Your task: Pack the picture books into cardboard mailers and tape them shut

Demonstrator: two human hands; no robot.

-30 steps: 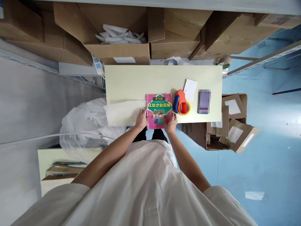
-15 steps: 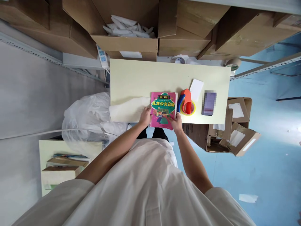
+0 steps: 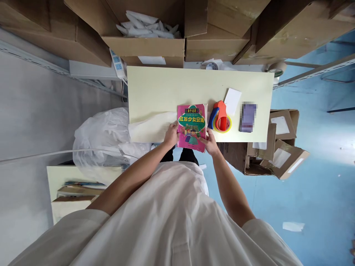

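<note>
A pink book with a green panel and yellow lettering on its cover is held between both hands over the table's near edge. My left hand grips its left side, and my right hand pinches its lower right edge with the thumb on the cover. Just right of the book lies a red and blue tape dispenser with a yellow-rimmed roll. Beyond that are a white card and a blurred-out purple item. White sheet material lies left of the book.
The pale table backs onto a shelf of cardboard boxes; one open box holds white packets. A power strip hangs at the table's back left corner. Clear plastic bags bulge at the left, and cartons stand on the floor at right.
Both hands still hold the book, which looks nearly level in the same place. The whole view has shifted slightly, with the table appearing a little higher.
</note>
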